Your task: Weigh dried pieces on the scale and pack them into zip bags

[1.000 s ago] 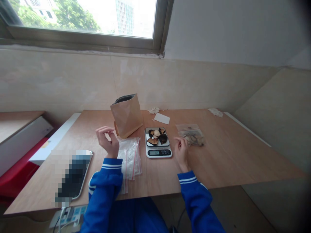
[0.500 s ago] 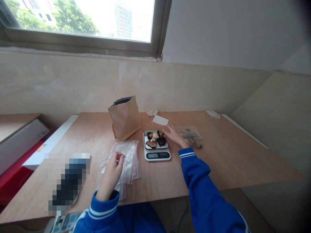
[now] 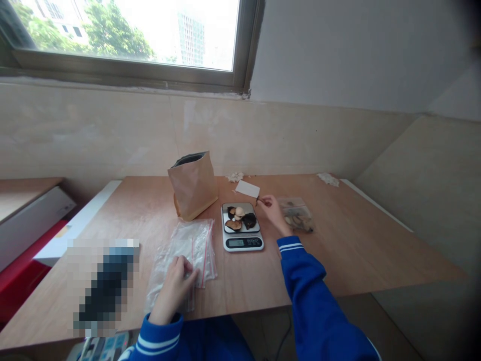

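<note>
My right hand (image 3: 271, 209) pinches a small dark-brown dried piece (image 3: 259, 200) just right of a kitchen scale (image 3: 243, 243). Several dried pieces lie on the scale's plate: dark ones, like the one at the right (image 3: 249, 220), a tan one (image 3: 233, 225), and a pale round one (image 3: 239, 213). The scale's display is lit, its digits too small to read. Over a pile of clear zip bags (image 3: 203, 245), my left hand (image 3: 177, 281) hangs with loosely bent fingers and thumb apart, nothing visible in it.
A brown paper bag (image 3: 195, 185) stands with its top open behind the zip bags. Right of the scale lies a filled clear bag (image 3: 298, 218). A white card (image 3: 248, 188) is behind the scale. A blurred-out dark object (image 3: 107, 286) lies at left.
My right hand has lifted a dark piece off the scale's plate and drawn it slightly right. My left hand has come down lower over the zip bags, its fingers loosening.
</note>
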Demonstrator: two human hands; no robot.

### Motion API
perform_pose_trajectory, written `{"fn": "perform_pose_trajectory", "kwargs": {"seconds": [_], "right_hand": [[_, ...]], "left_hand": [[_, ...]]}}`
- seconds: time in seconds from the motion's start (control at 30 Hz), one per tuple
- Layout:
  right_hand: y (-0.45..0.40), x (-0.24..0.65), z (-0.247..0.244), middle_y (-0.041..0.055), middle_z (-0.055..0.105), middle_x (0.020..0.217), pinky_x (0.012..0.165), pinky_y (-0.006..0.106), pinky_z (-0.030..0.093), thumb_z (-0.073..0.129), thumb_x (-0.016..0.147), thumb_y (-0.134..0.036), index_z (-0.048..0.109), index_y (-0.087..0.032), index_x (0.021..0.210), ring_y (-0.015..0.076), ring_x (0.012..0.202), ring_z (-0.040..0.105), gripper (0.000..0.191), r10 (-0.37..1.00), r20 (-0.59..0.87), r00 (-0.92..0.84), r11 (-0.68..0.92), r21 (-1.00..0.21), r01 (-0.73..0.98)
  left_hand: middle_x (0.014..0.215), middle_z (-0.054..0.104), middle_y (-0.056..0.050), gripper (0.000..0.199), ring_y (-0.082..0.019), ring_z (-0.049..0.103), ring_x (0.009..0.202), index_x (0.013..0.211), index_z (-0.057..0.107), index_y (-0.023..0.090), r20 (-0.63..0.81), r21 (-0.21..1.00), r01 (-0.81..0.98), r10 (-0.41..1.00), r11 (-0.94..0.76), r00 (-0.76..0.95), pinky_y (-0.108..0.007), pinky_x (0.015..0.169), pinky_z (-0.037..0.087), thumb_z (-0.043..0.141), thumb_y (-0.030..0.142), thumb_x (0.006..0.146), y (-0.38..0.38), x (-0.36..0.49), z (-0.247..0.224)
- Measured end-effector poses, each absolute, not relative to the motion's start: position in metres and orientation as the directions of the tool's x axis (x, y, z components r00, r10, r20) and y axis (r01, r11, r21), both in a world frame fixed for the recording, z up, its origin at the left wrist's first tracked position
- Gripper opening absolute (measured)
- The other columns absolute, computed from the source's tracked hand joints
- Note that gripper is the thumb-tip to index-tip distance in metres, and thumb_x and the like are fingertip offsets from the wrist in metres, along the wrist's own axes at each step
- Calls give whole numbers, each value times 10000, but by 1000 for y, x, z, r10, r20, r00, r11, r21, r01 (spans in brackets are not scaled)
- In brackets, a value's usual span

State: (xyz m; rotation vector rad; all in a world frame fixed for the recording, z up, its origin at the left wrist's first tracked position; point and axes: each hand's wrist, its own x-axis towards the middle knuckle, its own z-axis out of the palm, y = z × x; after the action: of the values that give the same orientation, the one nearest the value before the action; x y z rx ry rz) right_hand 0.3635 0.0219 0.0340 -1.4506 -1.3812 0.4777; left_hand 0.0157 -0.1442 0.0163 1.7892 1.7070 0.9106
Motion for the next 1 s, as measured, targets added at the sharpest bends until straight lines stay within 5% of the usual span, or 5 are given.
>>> {"fn": "perform_pose_trajectory", "kwargs": {"seconds": [0.37,0.57,0.73,0.83,1.0], "right_hand": [[-107,371,3,82,651,768,633,351,492,496,841,-614,637,-165,887,213,670,593,473,921,268,281,71,-828,557],[-128,371,-4,136,547,1059,859,446,495,490,898,-479,637,-177,1028,270,994,578,360,790,494,363,118,-704,701],[-148,356,14,123,568,1005,756,399,503,455,931,-379,632,-192,976,254,950,559,262,694,578,430,165,-709,686],[-166,323,27,105,602,970,723,370,499,457,938,-349,627,-217,976,236,888,581,219,783,524,335,250,-759,602],[-195,239,52,65,643,1011,733,325,526,450,956,-361,525,-261,1230,192,812,636,301,964,261,45,235,-919,316]], "left_hand": [[697,514,-38,253,-195,511,636,655,513,212,104,740,664,993,-111,51,-348,652,428,447,413,794,-143,19,24],[676,489,-23,250,-189,492,629,653,505,211,117,754,648,993,-102,20,-336,640,408,446,408,795,-144,21,24],[631,471,1,308,-173,468,601,645,430,220,191,803,591,974,-84,-121,-314,604,385,426,450,848,-145,31,33],[647,494,10,326,-161,488,603,703,470,213,212,841,535,959,-82,-186,-301,609,400,439,488,874,-150,43,48],[642,512,28,280,-137,511,581,805,506,210,206,899,412,973,-146,-104,-272,594,429,453,467,904,-164,69,65]]}}
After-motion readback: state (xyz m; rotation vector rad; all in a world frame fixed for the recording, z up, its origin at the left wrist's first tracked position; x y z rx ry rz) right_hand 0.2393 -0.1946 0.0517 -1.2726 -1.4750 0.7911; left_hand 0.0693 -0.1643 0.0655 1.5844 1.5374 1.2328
